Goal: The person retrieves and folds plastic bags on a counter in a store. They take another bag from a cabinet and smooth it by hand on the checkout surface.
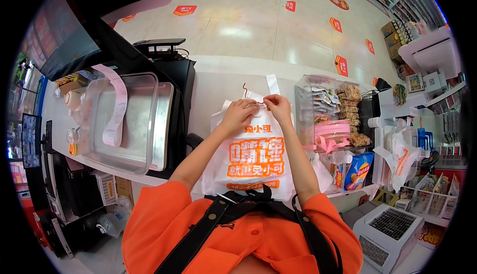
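Note:
A white plastic carrier bag (251, 150) with orange print lies on the counter in front of me. Its top is gathered, and a white handle strip (272, 84) sticks up beyond my right hand. My left hand (240, 116) is closed over the gathered neck, back of the hand upward, so the fingertips are partly hidden. Close beside it, my right hand (278, 108) pinches a thin red tie (245, 89) between thumb and forefinger. One wavy end of that tie rises past the left fingers; the stretch between the hands is partly covered. What is inside the bag cannot be seen.
To the left, a clear plastic tub (149, 125) with a curled paper receipt (117, 105) stands beside a metal tray. A clear bin of packaged snacks (327, 97) and a blue snack bag (358, 169) are on the right. A dark monitor (64, 35) looms at upper left.

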`<state>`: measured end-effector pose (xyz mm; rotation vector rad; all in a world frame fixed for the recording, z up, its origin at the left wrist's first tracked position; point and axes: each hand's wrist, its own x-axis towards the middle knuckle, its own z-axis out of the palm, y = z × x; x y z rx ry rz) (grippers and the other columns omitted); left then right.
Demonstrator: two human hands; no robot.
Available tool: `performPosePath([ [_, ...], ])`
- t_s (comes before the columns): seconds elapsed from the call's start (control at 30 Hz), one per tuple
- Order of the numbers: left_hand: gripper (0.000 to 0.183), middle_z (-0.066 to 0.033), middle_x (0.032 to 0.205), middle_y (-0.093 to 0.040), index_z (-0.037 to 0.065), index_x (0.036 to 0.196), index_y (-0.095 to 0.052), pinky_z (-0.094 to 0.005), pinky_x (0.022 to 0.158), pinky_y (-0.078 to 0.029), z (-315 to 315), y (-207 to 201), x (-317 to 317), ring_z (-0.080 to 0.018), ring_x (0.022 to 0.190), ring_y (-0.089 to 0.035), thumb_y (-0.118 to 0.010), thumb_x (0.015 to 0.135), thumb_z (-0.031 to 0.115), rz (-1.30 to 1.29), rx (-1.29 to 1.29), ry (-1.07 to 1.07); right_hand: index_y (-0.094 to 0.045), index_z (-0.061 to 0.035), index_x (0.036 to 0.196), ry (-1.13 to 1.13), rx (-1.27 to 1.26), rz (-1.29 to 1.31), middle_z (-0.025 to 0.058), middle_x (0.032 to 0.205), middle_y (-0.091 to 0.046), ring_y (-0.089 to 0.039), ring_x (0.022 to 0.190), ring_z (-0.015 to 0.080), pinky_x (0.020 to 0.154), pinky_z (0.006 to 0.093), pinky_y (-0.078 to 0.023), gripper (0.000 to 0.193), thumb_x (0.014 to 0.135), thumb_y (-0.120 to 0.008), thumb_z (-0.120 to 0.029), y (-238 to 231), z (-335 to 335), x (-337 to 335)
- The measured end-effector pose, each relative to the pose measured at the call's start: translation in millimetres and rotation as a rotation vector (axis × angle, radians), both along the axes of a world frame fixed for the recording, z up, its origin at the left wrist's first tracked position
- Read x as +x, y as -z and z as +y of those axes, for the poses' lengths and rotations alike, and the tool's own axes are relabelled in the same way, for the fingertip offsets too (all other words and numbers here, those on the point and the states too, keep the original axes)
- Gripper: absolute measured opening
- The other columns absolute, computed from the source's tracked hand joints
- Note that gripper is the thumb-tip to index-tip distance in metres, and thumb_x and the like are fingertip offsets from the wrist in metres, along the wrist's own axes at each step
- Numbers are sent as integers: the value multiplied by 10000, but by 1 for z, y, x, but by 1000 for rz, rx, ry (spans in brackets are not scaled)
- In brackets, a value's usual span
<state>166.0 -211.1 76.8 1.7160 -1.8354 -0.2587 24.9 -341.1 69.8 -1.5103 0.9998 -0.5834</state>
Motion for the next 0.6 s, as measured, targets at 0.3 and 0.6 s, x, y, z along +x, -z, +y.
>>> performPosePath([
  [0.3,120,-15,961,-612,101,880,-622,-373,780,-412,-20,12,1,-222,886,-554,-621,769,145,84,-164,-40,-654,-13,1037,-140,58,-134,47,952,-664,-595,831,88,734,220,-476,253,800,-566,5,9,9,-18],
  [0.6,120,-72,747,-607,50,832,-643,-316,611,-426,-35,5,-16,-201,705,-542,-623,812,167,464,-78,-256,-652,18,993,-167,133,-135,21,817,-632,-549,722,69,688,208,-449,204,834,-618,-105,8,13,-20],
])
